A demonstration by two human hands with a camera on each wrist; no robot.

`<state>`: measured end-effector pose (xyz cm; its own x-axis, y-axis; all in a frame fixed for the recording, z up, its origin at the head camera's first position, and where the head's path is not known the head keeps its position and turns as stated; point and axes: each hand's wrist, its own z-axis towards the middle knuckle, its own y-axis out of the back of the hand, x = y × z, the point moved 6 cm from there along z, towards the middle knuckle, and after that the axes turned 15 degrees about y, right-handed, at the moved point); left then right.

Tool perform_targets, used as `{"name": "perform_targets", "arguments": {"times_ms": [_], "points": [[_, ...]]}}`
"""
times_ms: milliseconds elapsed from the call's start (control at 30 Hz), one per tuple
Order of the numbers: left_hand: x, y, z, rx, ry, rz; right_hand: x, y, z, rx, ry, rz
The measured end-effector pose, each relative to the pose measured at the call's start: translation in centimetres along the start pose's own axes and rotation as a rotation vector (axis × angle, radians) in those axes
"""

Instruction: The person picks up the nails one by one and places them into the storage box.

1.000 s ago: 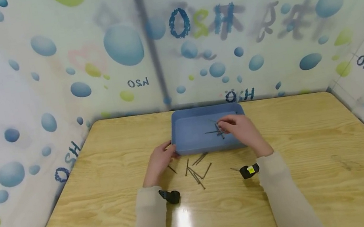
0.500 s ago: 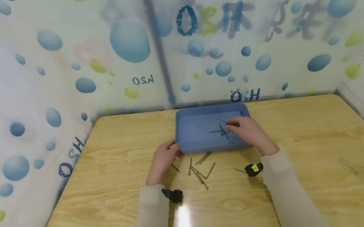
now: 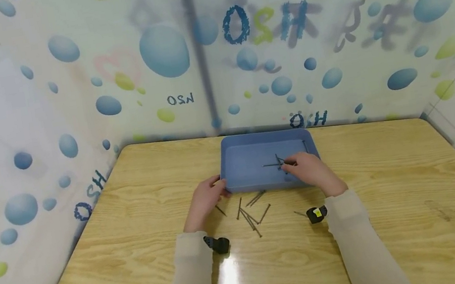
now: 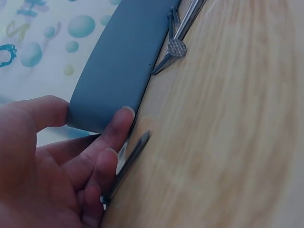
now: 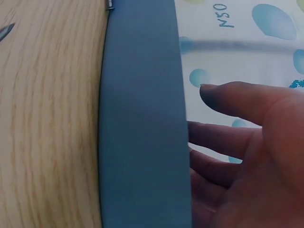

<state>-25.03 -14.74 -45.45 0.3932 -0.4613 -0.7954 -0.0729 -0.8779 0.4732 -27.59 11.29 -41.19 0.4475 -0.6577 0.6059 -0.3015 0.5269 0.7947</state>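
Note:
A shallow blue tray (image 3: 241, 159) stands near the table's far edge. At its front left corner, my left hand (image 3: 204, 200) grips the tray, thumb at the rim and fingers against the outer wall in the left wrist view. Inside the tray, several nails (image 3: 271, 165) lie crossed right of its middle. My right hand (image 3: 311, 170) reaches over the front wall, fingertips at these nails. In the right wrist view its thumb (image 5: 232, 97) and forefinger stand apart; the tray wall hides the other fingertips. One nail (image 4: 127, 166) lies on the table beside my left fingers.
Several loose nails (image 3: 246, 216) lie on the wooden table (image 3: 395, 174) before the tray. A single nail (image 3: 299, 213) lies by the right wrist camera (image 3: 315, 214). Behind the table hangs a patterned wall sheet (image 3: 163, 52).
My right hand drew back from the nail pile to the right, then came down onto it again. My left hand keeps its grip on the tray corner. The head view swung slightly left.

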Motion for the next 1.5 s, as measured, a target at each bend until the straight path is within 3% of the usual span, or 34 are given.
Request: {"name": "perform_targets", "arguments": {"times_ms": [1067, 1500], "points": [[0.0, 0.0, 0.0, 0.004, -0.003, 0.024, -1.1, -0.4, 0.0, 0.038, -0.024, -0.070], [0.1, 0.0, 0.2, 0.003, 0.000, 0.027, -1.2, 0.2, -0.3, -0.022, -0.016, -0.060]]}}
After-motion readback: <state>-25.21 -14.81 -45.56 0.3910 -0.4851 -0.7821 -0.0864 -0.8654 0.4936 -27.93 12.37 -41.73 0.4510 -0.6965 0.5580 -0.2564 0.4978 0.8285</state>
